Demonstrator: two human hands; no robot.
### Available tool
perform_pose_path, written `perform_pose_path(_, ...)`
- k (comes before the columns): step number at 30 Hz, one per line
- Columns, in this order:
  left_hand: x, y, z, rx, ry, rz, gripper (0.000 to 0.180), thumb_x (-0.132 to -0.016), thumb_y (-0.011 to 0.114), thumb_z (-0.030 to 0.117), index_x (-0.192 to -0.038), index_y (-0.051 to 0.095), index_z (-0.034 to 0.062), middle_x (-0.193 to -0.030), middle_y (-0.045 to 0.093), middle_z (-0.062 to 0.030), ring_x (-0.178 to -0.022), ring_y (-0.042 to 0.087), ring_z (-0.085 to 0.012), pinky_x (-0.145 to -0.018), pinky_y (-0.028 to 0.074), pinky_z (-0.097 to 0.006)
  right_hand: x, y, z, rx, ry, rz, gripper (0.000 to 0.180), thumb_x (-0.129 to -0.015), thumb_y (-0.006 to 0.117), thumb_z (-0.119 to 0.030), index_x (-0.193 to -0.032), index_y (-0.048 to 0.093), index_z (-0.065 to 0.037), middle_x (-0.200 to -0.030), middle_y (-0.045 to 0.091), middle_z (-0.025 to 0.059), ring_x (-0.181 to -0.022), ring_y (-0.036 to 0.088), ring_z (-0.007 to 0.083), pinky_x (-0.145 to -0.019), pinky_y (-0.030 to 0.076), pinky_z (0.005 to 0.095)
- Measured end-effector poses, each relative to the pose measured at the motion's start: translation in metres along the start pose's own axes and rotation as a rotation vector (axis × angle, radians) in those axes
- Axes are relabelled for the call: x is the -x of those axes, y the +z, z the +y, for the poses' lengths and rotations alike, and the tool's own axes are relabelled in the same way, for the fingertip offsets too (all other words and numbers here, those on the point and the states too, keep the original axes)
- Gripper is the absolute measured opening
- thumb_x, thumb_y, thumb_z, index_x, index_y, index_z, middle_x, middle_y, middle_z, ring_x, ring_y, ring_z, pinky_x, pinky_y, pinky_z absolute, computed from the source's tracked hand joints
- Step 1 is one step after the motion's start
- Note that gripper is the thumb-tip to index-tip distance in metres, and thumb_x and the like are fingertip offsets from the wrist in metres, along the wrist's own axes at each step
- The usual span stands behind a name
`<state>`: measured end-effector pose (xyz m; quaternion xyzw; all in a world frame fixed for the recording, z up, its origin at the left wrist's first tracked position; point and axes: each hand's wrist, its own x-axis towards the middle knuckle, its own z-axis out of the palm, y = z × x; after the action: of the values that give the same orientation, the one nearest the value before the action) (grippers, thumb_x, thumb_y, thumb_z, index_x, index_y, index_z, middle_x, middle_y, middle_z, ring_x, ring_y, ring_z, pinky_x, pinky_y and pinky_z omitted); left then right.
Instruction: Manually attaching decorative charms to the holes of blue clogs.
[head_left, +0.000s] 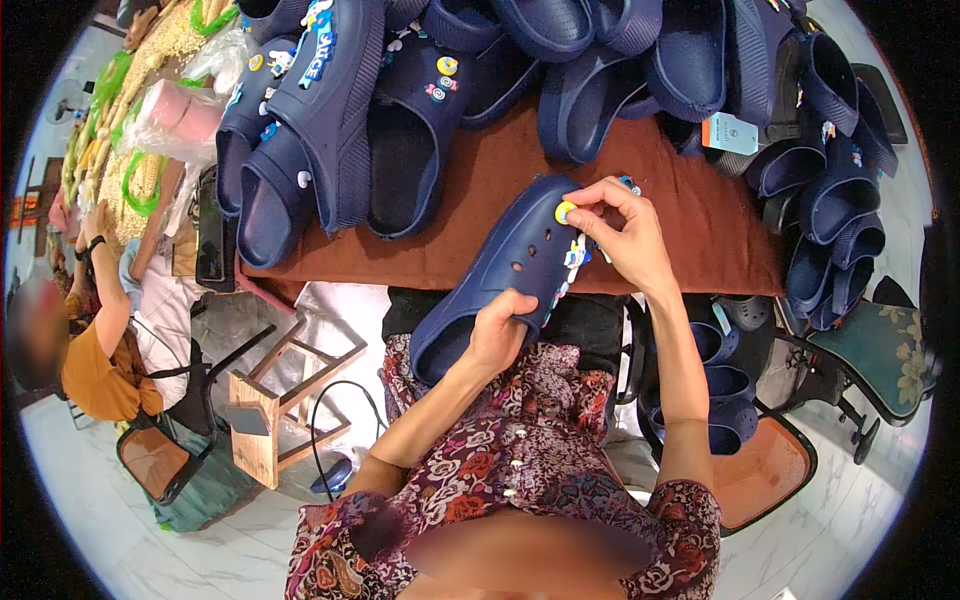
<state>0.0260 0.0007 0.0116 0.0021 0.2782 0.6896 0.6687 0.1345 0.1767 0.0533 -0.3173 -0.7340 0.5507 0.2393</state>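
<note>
A navy blue foam clog (487, 272) is held over my lap at the near edge of the table, its toe tilted up and away from me. My left hand (499, 333) grips its side near the foot opening, thumb on top. With thumb and forefinger, my right hand (622, 228) pinches a small round yellow shoe charm (565, 212) at the toe, by the vent holes. Several white and blue charms (575, 256) sit along the clog's right side. Bare holes show on the upper left of the charms.
Many navy clogs, some with charms, crowd the brown-covered table (640, 215). A price tag (730, 133) hangs from one. To the left are a wooden stool (285, 400) and another person (105, 330); chairs (765, 470) stand at right.
</note>
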Motion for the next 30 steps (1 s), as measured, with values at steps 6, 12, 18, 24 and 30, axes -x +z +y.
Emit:
perform_pose_path(6,-0.003,0.009,0.003,-0.214,0.016,0.084,0.057,-0.072,0.053,0.016,-0.125,0.05,-0.0029,-0.112,0.063,-0.0156,-0.094,0.063,-0.0235,-0.074,0.05,-0.031,-0.01,-0.009,0.006,-0.011,0.049,-0.117,0.018,-0.082,0.075,-0.014,-0.096,0.071,-0.004,-0.087,0.052,-0.0025,-0.076,0.051,0.0058,-0.068,0.042,0.0213)
perform_pose_path(12,-0.008,0.007,0.013,-0.233,-0.024,0.068,0.057,-0.072,0.051,0.018,-0.125,0.05,-0.004,-0.112,0.064,-0.0158,-0.092,0.064,-0.0239,-0.072,0.052,-0.032,-0.016,-0.005,0.003,0.005,0.074,-0.121,0.021,-0.085,0.072,-0.015,-0.104,0.068,-0.006,-0.099,0.053,0.0005,-0.095,0.054,0.0107,-0.078,0.044,0.0249)
perform_pose_path(18,-0.013,0.011,0.022,-0.115,-0.004,0.029,0.056,-0.073,0.049,0.017,-0.125,0.049,-0.0047,-0.113,0.063,-0.0164,-0.095,0.064,-0.0259,-0.076,0.053,-0.034,-0.019,-0.005,0.019,0.017,0.099,-0.169,0.02,-0.087,0.071,-0.018,-0.103,0.068,-0.007,-0.105,0.051,0.0013,-0.102,0.052,0.0128,-0.083,0.044,0.027)
perform_pose_path(24,-0.011,0.012,0.018,-0.098,-0.005,0.057,0.044,-0.078,0.048,0.012,-0.119,0.054,-0.0041,-0.108,0.064,-0.0115,-0.09,0.063,-0.0186,-0.07,0.052,-0.029,-0.021,-0.013,0.018,-0.041,0.152,-0.224,0.025,-0.084,0.074,-0.027,-0.101,0.07,-0.009,-0.106,0.051,0.0048,-0.1,0.051,0.0138,-0.081,0.043,0.0266)
perform_pose_path(30,-0.008,0.01,0.015,-0.188,-0.033,0.062,0.042,-0.079,0.049,0.013,-0.117,0.055,-0.0024,-0.103,0.064,-0.01,-0.085,0.062,-0.0165,-0.066,0.05,-0.028,-0.021,-0.011,0.006,0.07,0.139,-0.232,0.025,-0.084,0.073,-0.026,-0.1,0.069,-0.008,-0.107,0.052,0.0054,-0.103,0.051,0.0158,-0.085,0.043,0.0279)
